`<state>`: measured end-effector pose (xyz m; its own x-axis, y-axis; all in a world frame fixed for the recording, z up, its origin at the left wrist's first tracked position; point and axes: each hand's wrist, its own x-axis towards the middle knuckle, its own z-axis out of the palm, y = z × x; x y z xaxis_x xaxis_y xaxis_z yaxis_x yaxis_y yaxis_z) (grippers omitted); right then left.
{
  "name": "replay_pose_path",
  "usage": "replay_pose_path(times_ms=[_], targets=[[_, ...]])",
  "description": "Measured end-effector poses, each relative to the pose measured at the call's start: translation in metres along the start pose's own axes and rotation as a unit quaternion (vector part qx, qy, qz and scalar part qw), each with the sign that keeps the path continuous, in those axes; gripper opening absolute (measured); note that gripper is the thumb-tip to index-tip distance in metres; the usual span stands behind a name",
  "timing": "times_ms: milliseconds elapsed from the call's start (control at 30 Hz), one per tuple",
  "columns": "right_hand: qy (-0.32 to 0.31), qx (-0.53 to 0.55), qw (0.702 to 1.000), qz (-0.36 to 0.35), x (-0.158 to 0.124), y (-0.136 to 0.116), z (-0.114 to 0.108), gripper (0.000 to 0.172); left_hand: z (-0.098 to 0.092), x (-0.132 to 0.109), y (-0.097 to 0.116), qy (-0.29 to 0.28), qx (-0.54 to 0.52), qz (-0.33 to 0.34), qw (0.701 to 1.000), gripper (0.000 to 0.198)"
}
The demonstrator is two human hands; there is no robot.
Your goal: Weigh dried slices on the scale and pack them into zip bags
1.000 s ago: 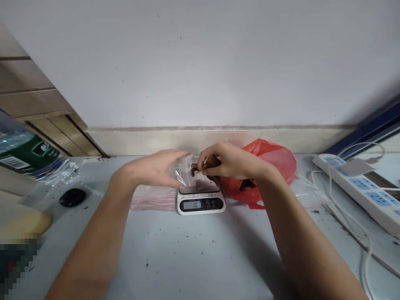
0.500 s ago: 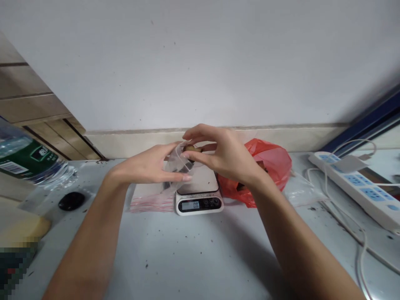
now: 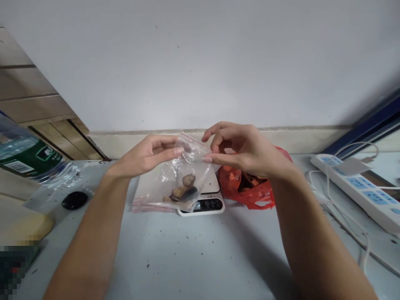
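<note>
Grey table [image 3: 193,258], speckled with dark crumbs, both forearms reaching in over it. Near left edge: a yellowish slab [image 3: 28,225], with a pixelated patch below it. A little further back, a black oval object [image 3: 74,200]; can't tell what it is.

Mid table: small white scale [image 3: 208,204], buttons visible, display partly hidden. Left of it, touching, a flat pile of clear zip bags [image 3: 140,196] with pink edges.

A clear bag [image 3: 175,175] is held up in front of and above the scale, hanging down so its bottom covers the scale's left part. Several brown pieces [image 3: 183,191] sit at the bottom of it. Mouth of bag is up, pink strip along the rim.

Left hand [image 3: 146,156]: thumb and fingers pinch the bag's left top edge. Right hand [image 3: 246,152]: thumb and index pinch the right top edge, other fingers curled loosely above. Hands near each other, bag rim stretched between them.

Behind the right hand, a crumpled red bag [image 3: 253,189] lies on the table just right of the scale, with dark stuff inside.

Far left: water bottle [image 3: 31,160] with green label, lying tilted. Far right: white power strip [image 3: 368,193] with blue sockets, white cables [image 3: 343,225] trailing forward. White wall [image 3: 200,62] at the back.
</note>
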<state>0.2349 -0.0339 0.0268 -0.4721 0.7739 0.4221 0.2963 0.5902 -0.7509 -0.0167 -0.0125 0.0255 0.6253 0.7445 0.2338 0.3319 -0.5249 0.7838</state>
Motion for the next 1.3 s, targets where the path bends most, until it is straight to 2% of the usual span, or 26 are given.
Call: replay_pose_path(times_ms=[133, 233, 333, 467, 600, 700, 900, 1133, 1300], targets=[[0.038, -0.045, 0.998, 0.033, 0.001, 0.000, 0.000, 0.047, 0.007, 0.002, 0.004, 0.102, -0.008, -0.027, 0.994, 0.028], [0.049, -0.074, 0.996, 0.016, 0.001, 0.002, -0.002, 0.042, 0.011, 0.002, 0.009, 0.135, -0.007, -0.041, 0.990, 0.023], [0.023, -0.088, 0.996, 0.017, 0.000, 0.002, -0.004, 0.033, 0.014, 0.001, 0.016, 0.131, 0.029, -0.029, 0.991, 0.018], [0.033, -0.085, 0.996, -0.002, 0.000, -0.001, -0.003, 0.020, 0.019, 0.000, 0.023, 0.118, 0.122, 0.029, 0.985, 0.015], [0.001, -0.095, 0.995, -0.007, -0.001, -0.010, 0.002, 0.017, 0.025, 0.000, 0.029, 0.104, 0.199, 0.094, 0.970, 0.018], [-0.009, -0.122, 0.992, -0.029, 0.000, -0.016, 0.006, 0.015, 0.027, 0.000, 0.032, 0.093, 0.231, 0.118, 0.961, 0.019], [-0.007, -0.175, 0.984, -0.032, -0.002, -0.015, 0.003, 0.015, 0.019, -0.002, 0.031, 0.100, 0.267, 0.119, 0.951, 0.020], [-0.008, -0.229, 0.974, -0.004, -0.008, -0.008, -0.018, 0.014, 0.005, -0.004, 0.029, 0.125, 0.255, 0.076, 0.956, 0.020], [0.012, -0.252, 0.965, 0.064, -0.010, -0.005, -0.027, 0.016, 0.004, -0.002, 0.028, 0.118, 0.261, 0.087, 0.954, 0.021]])
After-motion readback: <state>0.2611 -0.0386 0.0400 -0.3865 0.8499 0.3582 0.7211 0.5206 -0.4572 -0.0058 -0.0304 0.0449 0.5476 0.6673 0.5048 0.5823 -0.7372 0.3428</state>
